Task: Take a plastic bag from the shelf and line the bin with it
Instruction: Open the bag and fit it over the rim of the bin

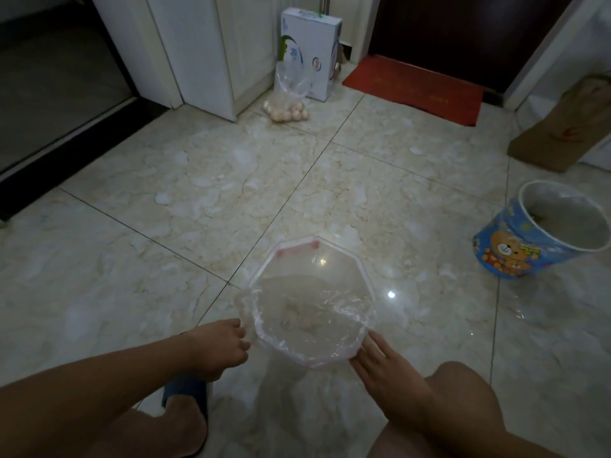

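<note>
A clear, many-sided plastic bin (pixel 287 247) stands on the tiled floor just in front of me. A thin transparent plastic bag (pixel 307 312) sits inside it, and its edge is folded over the near and left parts of the rim. My left hand (pixel 220 347) pinches the bag's crinkled edge at the bin's left rim. My right hand (pixel 380 361) lies with fingers stretched against the near right rim, pressing the bag there. The far rim with its red mark shows no bag over it.
A blue cartoon-bear bin (pixel 529 233) lies tilted at the right. A bag of eggs (pixel 287 100) and a white carton (pixel 310 51) stand by the white cabinet. A red doormat (pixel 416 87) lies at the door. My knees and a slippered foot (pixel 185 395) are below.
</note>
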The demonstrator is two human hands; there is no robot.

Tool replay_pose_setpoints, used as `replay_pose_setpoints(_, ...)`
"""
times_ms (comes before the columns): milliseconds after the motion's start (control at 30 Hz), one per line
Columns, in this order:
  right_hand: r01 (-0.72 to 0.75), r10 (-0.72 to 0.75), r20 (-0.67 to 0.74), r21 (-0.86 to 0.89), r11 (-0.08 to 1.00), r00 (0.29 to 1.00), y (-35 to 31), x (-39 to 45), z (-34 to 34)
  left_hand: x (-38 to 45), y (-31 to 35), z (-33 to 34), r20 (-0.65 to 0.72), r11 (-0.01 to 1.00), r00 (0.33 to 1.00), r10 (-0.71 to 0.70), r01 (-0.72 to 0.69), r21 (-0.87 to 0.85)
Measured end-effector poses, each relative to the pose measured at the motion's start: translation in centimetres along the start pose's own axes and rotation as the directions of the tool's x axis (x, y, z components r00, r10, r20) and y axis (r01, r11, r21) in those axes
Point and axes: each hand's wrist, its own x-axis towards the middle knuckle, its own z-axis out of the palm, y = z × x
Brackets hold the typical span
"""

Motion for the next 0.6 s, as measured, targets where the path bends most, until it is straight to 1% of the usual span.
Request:
replay_pose_setpoints(67,-0.001,0.0,0.032,0.029,1.0,0.999,-0.4,-0.2,0.3,0.5,0.0,0.3,-0.021,1.0,1.0,-0.015,0.015,0.017)
replay_pose_setpoints(100,-0.027,0.027,0.009,0.061,0.998,1.0,-0.2,-0.1,0.4,0.6,-0.2,0.5,-0.036,0.999,0.998,-0.046,0.045,-0.008)
replay_pose_setpoints(133,-0.074,0.078,-0.026,0.12,0.99,0.997,0.2,-0.1,0.3,0.7,-0.5,0.6,-0.045,0.994,0.995,-0.092,0.09,-0.062)
replay_pose_setpoints(167,-0.133,0.149,-0.059,0.218,0.967,0.987,0.8,0.0,0.1,0.6,-1.0,0.7,-0.049,0.978,0.987,-0.151,0.142,-0.151)
replay_pose_setpoints(200,-0.187,0.23,-0.09,0.338,0.922,0.969,1.5,0.0,-0.2,0.5,-1.5,0.7,-0.055,0.939,0.972,-0.23,0.206,-0.277)
replay_pose_setpoints(233,-0.217,0.31,-0.12,0.483,0.848,0.943,2.0,0.0,-0.3,0.3,-2.0,0.6,-0.065,0.866,0.943,-0.326,0.27,-0.421)
replay_pose_setpoints(267,-0.233,0.39,-0.117,0.636,0.736,0.913,2.5,0.1,-0.5,0.2,-2.5,0.4,-0.075,0.769,0.9,-0.429,0.32,-0.554)
replay_pose_setpoints(300,-0.248,0.462,-0.071,0.766,0.593,0.884,3.0,0.1,-0.8,0.2,-2.9,0.1,-0.082,0.671,0.849,-0.522,0.35,-0.653)
replay_pose_setpoints(333,-0.277,0.535,0.003,0.858,0.432,0.845,3.5,0.1,-1.1,0.2,-3.3,-0.2,-0.089,0.6,0.802,-0.59,0.362,-0.713)
replay_pose_setpoints(367,-0.31,0.608,0.074,0.904,0.294,0.791,4.0,0.3,-1.3,0.4,-3.6,-0.5,-0.089,0.549,0.766,-0.636,0.368,-0.75)
replay_pose_setpoints(400,-0.328,0.669,0.129,0.927,0.18,0.732,4.5,0.6,-1.5,0.6,-3.9,-0.7,-0.076,0.495,0.738,-0.671,0.369,-0.786)
replay_pose_setpoints(433,-0.336,0.714,0.174,0.937,0.091,0.678,4.9,0.8,-1.6,0.8,-4.1,-1.1,-0.053,0.435,0.712,-0.7,0.366,-0.823)
replay_pose_setpoints(467,-0.335,0.743,0.211,0.942,0.02,0.636,5.3,1.1,-1.8,1.0,-4.2,-1.4,-0.032,0.37,0.683,-0.73,0.355,-0.859)
replay_pose_setpoints(500,-0.335,0.763,0.232,0.942,-0.022,0.603,5.6,1.4,-2.0,1.1,-4.4,-1.6,-0.024,0.311,0.645,-0.764,0.336,-0.889)
replay_pose_setpoints(567,-0.376,0.795,0.243,0.927,-0.02,0.556,6.1,2.0,-2.5,1.4,-4.5,-2.1,-0.028,0.233,0.554,-0.832,0.304,-0.924)
replay_pose_setpoints(600,-0.403,0.811,0.243,0.915,-0.01,0.532,6.4,2.4,-2.7,1.5,-4.5,-2.4,-0.035,0.223,0.515,-0.857,0.31,-0.924)
